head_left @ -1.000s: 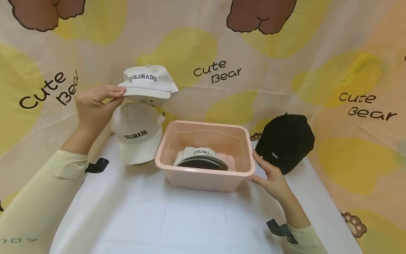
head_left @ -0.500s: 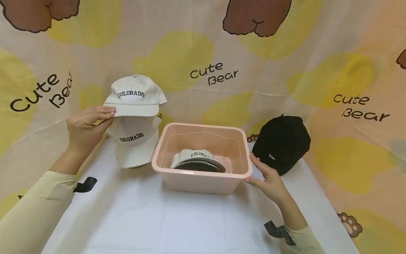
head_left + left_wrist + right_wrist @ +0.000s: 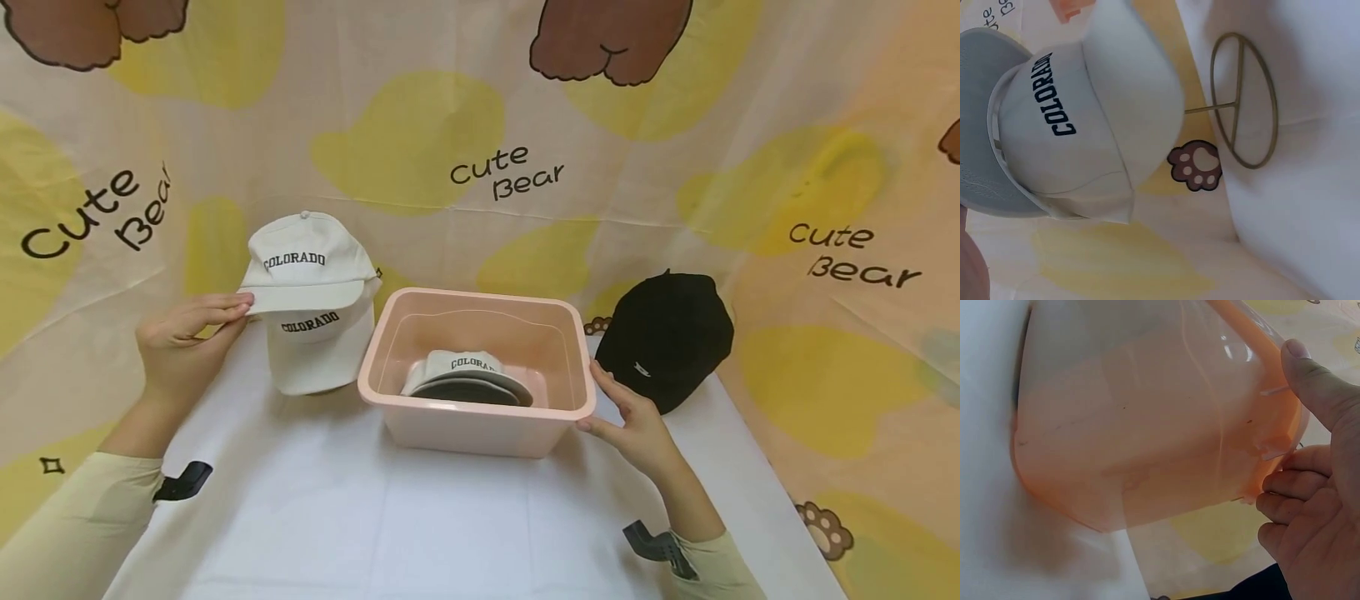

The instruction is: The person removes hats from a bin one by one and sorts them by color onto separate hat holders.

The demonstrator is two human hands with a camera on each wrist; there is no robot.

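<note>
In the head view my left hand (image 3: pixel 183 342) pinches the brim edge of a white COLORADO cap (image 3: pixel 303 242). This cap sits over the crown of a second white COLORADO cap (image 3: pixel 322 354) at the table's left. The left wrist view shows the lower cap (image 3: pixel 1085 112) on a thin metal stand with an oval wire base (image 3: pixel 1272 125); the upper cap's grey brim underside (image 3: pixel 988 134) is beyond it. My right hand (image 3: pixel 637 429) grips the right rim of a pink plastic bin (image 3: pixel 468 429), thumb at the near corner, fingers curled against its side.
Inside the bin lie white caps (image 3: pixel 468 364) with dark brim undersides. A black cap (image 3: pixel 667 333) stands right of the bin, close to the right hand. Behind the white table (image 3: pixel 450 525) hangs a patterned cloth (image 3: pixel 420 125) reading "cute Bear".
My left hand has lowered the white cap, moving down and left, until it covers the top of the cap on the stand. The right hand keeps its place on the bin.
</note>
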